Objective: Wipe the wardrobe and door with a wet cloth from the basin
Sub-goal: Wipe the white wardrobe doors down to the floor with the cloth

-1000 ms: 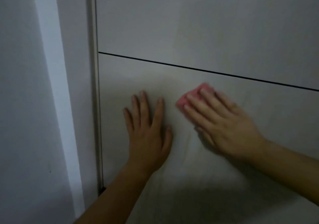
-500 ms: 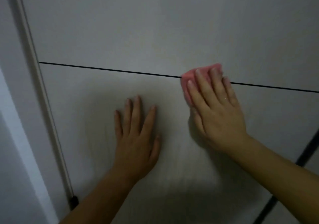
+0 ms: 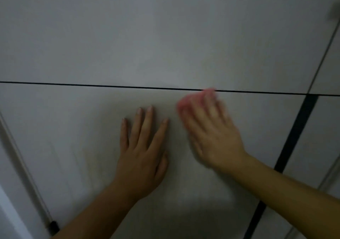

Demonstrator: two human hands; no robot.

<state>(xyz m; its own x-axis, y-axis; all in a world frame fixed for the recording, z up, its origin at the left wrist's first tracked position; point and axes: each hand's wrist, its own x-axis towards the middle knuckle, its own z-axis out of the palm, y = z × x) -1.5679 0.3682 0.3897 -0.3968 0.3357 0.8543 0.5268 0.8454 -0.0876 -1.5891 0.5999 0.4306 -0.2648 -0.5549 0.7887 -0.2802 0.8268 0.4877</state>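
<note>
Flat on the wardrobe (image 3: 73,119), the left hand (image 3: 141,154) lay with fingers spread and straight. Beside it, the blurred right hand (image 3: 211,132) pressed the cloth (image 3: 185,103) against the panel with straight fingers, just under the seam (image 3: 92,85).

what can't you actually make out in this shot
Head view: motion blur smears the right hand and pink cloth; the hand also covers most of the cloth.
Head view: the basin lies outside the frame.
Head view: dim light hides whether the wardrobe panel is wet or streaked.
Head view: a dark shape at the top right is blurred and cut by the edge.
</note>
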